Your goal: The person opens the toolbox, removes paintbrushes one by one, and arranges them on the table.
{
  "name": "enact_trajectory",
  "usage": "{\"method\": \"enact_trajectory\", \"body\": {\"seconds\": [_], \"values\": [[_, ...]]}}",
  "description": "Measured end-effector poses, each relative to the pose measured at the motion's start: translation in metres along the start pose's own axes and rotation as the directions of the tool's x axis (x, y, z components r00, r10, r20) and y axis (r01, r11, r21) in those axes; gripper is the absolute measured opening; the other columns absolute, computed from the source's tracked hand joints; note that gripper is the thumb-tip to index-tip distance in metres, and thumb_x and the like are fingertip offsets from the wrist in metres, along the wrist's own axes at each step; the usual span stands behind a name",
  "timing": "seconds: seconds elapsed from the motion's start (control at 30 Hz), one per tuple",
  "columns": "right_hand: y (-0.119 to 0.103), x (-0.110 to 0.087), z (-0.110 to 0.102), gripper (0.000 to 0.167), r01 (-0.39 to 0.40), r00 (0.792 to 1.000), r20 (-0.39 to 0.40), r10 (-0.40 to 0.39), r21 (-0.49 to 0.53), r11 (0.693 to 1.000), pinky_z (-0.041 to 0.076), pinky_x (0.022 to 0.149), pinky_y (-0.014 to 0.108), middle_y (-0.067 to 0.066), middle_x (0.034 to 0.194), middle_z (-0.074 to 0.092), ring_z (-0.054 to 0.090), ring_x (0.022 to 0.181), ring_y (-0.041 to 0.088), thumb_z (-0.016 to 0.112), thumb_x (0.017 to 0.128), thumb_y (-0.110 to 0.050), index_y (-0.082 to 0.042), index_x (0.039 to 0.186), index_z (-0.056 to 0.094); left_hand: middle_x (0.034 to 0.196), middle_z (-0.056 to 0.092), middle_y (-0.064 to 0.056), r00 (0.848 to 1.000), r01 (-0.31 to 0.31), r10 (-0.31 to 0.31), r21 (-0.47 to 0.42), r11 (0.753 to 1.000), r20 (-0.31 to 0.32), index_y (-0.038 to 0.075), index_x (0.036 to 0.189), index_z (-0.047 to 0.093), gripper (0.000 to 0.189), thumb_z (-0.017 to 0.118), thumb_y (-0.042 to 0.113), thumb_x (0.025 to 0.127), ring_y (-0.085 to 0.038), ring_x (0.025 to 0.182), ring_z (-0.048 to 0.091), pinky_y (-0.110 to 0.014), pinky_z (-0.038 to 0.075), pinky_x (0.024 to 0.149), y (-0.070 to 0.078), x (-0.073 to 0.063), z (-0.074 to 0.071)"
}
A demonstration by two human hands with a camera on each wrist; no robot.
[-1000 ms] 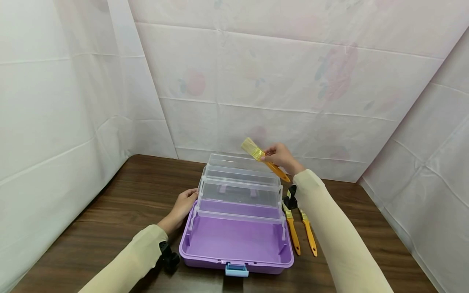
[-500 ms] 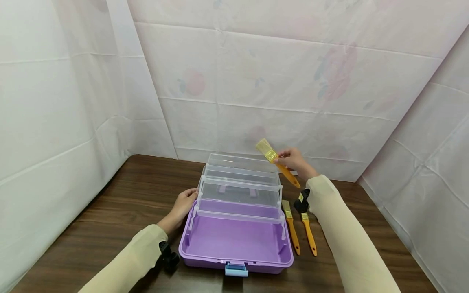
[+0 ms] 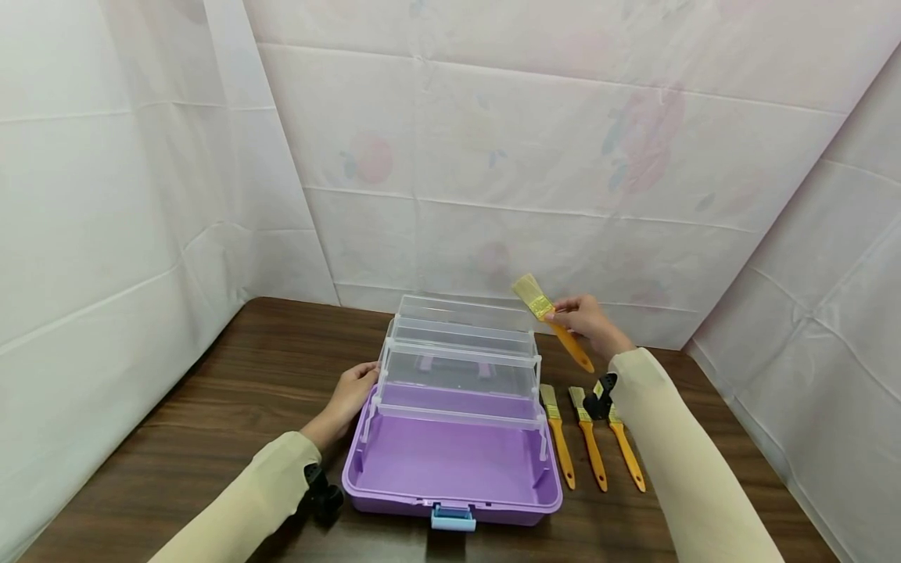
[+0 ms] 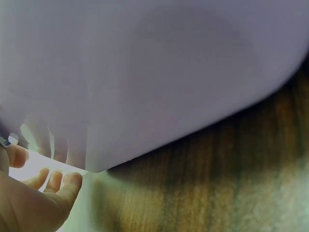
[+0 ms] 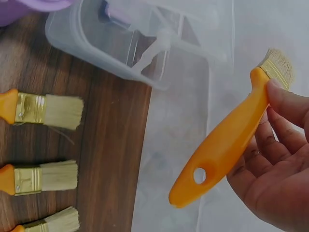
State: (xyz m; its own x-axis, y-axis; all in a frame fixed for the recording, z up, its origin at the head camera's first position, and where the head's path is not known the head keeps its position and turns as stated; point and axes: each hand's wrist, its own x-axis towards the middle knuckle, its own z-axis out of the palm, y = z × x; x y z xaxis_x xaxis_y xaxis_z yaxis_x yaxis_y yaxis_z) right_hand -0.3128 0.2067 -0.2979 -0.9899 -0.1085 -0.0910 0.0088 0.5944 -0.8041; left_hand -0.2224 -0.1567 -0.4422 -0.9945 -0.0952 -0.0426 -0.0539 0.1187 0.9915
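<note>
right hand [image 3: 587, 319]: pinches orange-handled paintbrush [image 3: 556, 324] near the ferrule, bristles up-left, held in the air just right of the clear trays
left hand [image 3: 349, 397]: fingers resting against left side of purple toolbox [image 3: 450, 469], relaxed
toolbox: open, clear trays [image 3: 461, 352] stepped back
table [image 3: 211, 407]: three more brushes [image 3: 591, 442] lie side by side right of the box

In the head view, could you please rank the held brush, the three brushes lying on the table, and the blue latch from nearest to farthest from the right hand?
1. Held brush, pinched in the right hand.
2. Three table brushes, below the hand, right of the box.
3. Blue latch, front edge of the box.
</note>
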Motion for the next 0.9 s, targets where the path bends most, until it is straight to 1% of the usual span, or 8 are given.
{"method": "enact_trajectory", "body": {"seconds": [0.27,0.47,0.57,0.67,0.73,0.8,0.83,0.9], "values": [[0.017,-0.007,-0.012,0.034,0.0,1.0,0.022,-0.001,0.048,0.999,0.049,0.066,0.031,0.013,0.1,0.061,0.055,0.078,0.018,0.061,0.094,-0.015,0.009,0.117,0.055,0.122,0.056,-0.027,1.0,-0.001,0.001,0.013,1.0,-0.001,-0.012,0.129,0.049,0.041,0.04,0.015,0.1,-0.026,0.102,0.055,-0.025,0.044,0.08,0.001,0.001,0.0],[0.026,-0.013,-0.021,0.039,0.001,1.0,0.004,-0.001,0.04,0.999,0.046,0.066,0.03,0.013,0.102,0.061,0.054,0.077,0.018,0.06,0.095,-0.017,0.009,0.122,0.055,0.122,0.056,-0.027,1.0,0.001,-0.001,0.023,1.0,0.003,-0.011,0.129,0.049,0.04,0.041,0.016,0.1,-0.024,0.102,0.055,-0.024,0.044,0.079,0.004,-0.001,0.0],[0.03,-0.015,-0.025,0.039,0.004,1.0,0.002,-0.005,0.037,0.999,0.045,0.063,0.029,0.01,0.097,0.061,0.051,0.074,0.017,0.06,0.095,-0.018,0.011,0.121,0.055,0.122,0.056,-0.027,1.0,-0.002,0.002,0.011,1.0,0.004,-0.011,0.129,0.049,0.04,0.041,0.016,0.1,-0.025,0.102,0.055,-0.026,0.045,0.081,0.004,-0.001,0.0],[0.036,-0.019,-0.03,0.038,-0.002,1.0,-0.001,0.002,0.034,0.999,0.045,0.062,0.029,0.007,0.091,0.06,0.048,0.071,0.016,0.06,0.095,-0.017,0.011,0.119,0.055,0.118,0.058,-0.026,1.0,-0.03,0.03,-0.004,1.0,0.007,-0.012,0.128,0.05,0.043,0.043,0.019,0.1,-0.025,0.1,0.056,-0.029,0.046,0.082,0.002,-0.002,0.0],[0.039,-0.021,-0.033,0.039,-0.004,1.0,0.001,0.004,0.027,1.0,0.046,0.064,0.029,0.007,0.092,0.06,0.05,0.072,0.016,0.059,0.095,-0.017,0.011,0.121,0.054,0.113,0.06,-0.025,0.997,-0.073,0.074,-0.026,0.997,0.01,-0.013,0.125,0.052,0.045,0.046,0.023,0.098,-0.024,0.096,0.058,-0.029,0.047,0.08,0.001,-0.003,-0.001],[0.043,-0.024,-0.035,0.041,-0.018,1.0,-0.002,0.018,0.02,1.0,0.047,0.067,0.031,0.008,0.096,0.06,0.051,0.075,0.016,0.058,0.096,-0.018,0.011,0.123,0.052,0.111,0.061,-0.025,0.995,-0.096,0.097,-0.034,0.995,0.012,-0.014,0.124,0.052,0.047,0.047,0.025,0.098,-0.024,0.094,0.059,-0.03,0.048,0.079,0.001,-0.004,-0.002],[0.044,-0.025,-0.037,0.042,-0.022,1.0,-0.002,0.022,0.017,1.0,0.048,0.069,0.032,0.009,0.098,0.06,0.052,0.077,0.016,0.058,0.096,-0.019,0.011,0.125,0.052,0.111,0.061,-0.025,0.994,-0.104,0.104,-0.035,0.994,0.013,-0.015,0.124,0.052,0.048,0.047,0.025,0.097,-0.024,0.094,0.059,-0.03,0.047,0.079,0.0,-0.004,-0.002],[0.047,-0.028,-0.04,0.044,-0.025,1.0,-0.002,0.025,0.007,1.0,0.049,0.072,0.034,0.01,0.102,0.06,0.053,0.079,0.017,0.057,0.096,-0.02,0.011,0.127,0.05,0.113,0.06,-0.026,0.996,-0.088,0.089,-0.032,0.996,0.012,-0.014,0.125,0.051,0.047,0.046,0.024,0.098,-0.025,0.096,0.059,-0.03,0.047,0.08,0.0,-0.004,-0.002]]}}
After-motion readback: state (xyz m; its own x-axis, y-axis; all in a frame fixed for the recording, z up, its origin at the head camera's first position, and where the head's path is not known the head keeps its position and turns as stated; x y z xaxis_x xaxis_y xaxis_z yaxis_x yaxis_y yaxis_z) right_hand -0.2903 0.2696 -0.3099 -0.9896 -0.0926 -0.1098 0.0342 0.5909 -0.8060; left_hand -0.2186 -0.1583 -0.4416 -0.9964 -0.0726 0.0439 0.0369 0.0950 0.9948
